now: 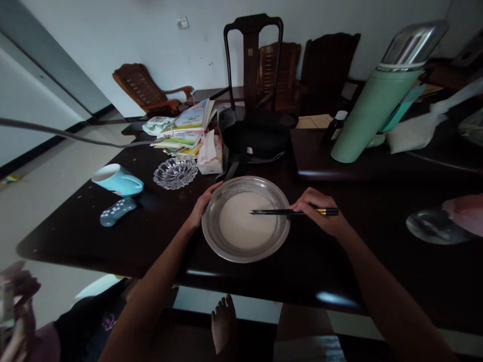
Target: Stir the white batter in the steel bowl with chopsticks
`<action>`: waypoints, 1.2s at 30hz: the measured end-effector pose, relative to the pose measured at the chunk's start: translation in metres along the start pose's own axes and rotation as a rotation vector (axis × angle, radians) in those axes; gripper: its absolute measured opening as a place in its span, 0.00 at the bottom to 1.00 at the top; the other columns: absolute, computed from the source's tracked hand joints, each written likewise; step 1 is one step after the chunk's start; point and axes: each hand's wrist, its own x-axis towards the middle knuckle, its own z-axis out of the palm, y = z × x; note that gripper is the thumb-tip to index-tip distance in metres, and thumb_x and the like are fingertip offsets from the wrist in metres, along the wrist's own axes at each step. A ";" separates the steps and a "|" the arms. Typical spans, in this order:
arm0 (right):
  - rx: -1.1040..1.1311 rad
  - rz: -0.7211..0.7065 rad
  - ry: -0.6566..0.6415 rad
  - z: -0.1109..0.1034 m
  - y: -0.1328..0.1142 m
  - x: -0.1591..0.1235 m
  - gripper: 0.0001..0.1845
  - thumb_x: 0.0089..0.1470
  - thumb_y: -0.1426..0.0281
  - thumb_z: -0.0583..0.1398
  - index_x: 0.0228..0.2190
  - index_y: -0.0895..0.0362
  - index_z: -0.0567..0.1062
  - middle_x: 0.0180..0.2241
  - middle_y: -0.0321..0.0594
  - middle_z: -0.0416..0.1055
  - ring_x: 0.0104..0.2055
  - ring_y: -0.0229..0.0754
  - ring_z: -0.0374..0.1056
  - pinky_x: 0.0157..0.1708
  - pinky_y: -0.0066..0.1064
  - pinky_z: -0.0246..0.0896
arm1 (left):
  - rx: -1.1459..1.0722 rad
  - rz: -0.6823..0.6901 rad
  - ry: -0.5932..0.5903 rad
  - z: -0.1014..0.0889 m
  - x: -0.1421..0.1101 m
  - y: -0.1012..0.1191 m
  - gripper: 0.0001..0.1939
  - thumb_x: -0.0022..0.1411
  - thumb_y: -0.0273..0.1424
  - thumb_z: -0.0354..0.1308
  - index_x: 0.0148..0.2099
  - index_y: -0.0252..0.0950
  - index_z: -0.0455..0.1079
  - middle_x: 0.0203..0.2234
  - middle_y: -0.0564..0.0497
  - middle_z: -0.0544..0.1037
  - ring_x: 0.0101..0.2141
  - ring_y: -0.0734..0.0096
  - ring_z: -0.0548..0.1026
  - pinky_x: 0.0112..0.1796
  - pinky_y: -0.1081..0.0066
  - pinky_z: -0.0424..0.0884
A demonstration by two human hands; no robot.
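Note:
A round metal bowl [210, 241] rests near the front edge of the dark table, with a white, milky liquid [245, 226] inside. My left hand [202, 205] holds the bowl by its left side; its fingers lie along the outer wall and are partly hidden behind the rim. On the right, my right hand [317, 208] is closed around a pair of black chopsticks [269, 212] with gold bands near the back end. The chopsticks lie nearly level across the bowl's right rim, tips over the middle of the liquid. Whether the tips touch it, I cannot tell.
Left of the bowl are a glass dish [175, 173], a light-blue mug [118, 180] and a game controller [118, 211]. Behind are books [192, 125], a tissue pack [210, 156] and a black bag [260, 136]. A green thermos [372, 110] stands right. Another person's hand [22, 322] shows lower left.

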 end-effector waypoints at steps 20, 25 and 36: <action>0.027 -0.025 -0.085 0.006 -0.005 0.001 0.13 0.62 0.67 0.57 0.28 0.52 0.78 0.29 0.38 0.79 0.33 0.43 0.70 0.37 0.39 0.65 | 0.014 0.006 -0.007 -0.001 -0.001 -0.002 0.36 0.61 0.52 0.52 0.63 0.33 0.65 0.59 0.41 0.70 0.60 0.45 0.65 0.61 0.52 0.56; -0.028 -0.064 -0.054 0.009 -0.002 0.001 0.08 0.60 0.67 0.60 0.30 0.51 0.78 0.32 0.38 0.80 0.35 0.45 0.71 0.39 0.41 0.64 | 0.002 -0.002 -0.003 -0.001 0.000 -0.003 0.37 0.60 0.53 0.52 0.63 0.34 0.65 0.60 0.41 0.69 0.61 0.45 0.62 0.62 0.52 0.54; 0.017 -0.049 -0.101 0.013 -0.003 0.001 0.09 0.60 0.66 0.59 0.31 0.51 0.78 0.31 0.38 0.79 0.34 0.44 0.70 0.39 0.40 0.64 | -0.033 -0.017 -0.002 -0.003 0.000 -0.007 0.33 0.60 0.52 0.53 0.61 0.38 0.67 0.60 0.44 0.70 0.60 0.48 0.65 0.62 0.55 0.55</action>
